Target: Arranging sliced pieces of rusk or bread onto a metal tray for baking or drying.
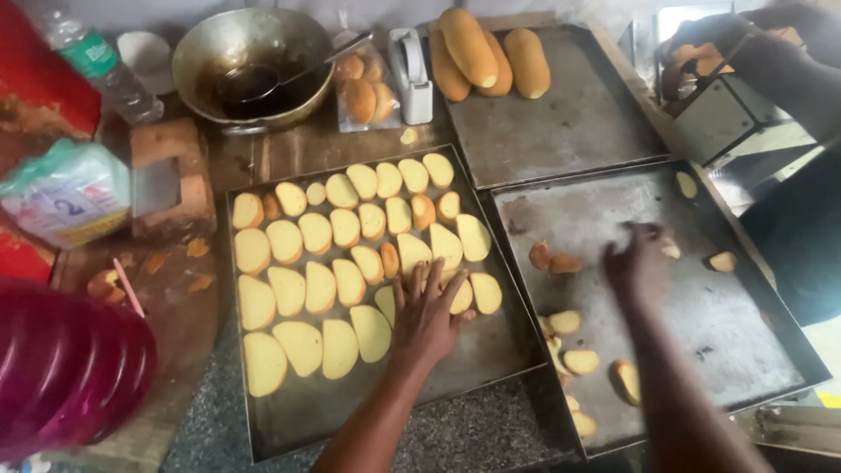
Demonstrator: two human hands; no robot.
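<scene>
Hands (427,313) flat on bread slices (350,263)

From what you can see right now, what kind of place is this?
Probably a small bakery or rusk-making workshop. Large metal trays hold rows of sliced bread, whole long loaves wait on another tray, and a big metal bowl with a ladle stands nearby. The left hand lies on the slices.

A soft white plastic packet with pale green top and printed blue and yellow patches (66,193) lies at the left edge of the bench, just beside a brick-coloured block. A clear plastic bottle with a green label band (92,57) lies tilted at the top left. A clear plastic bag of small round buns (363,83) stands beside the metal bowl, near a white tape dispenser.
</scene>
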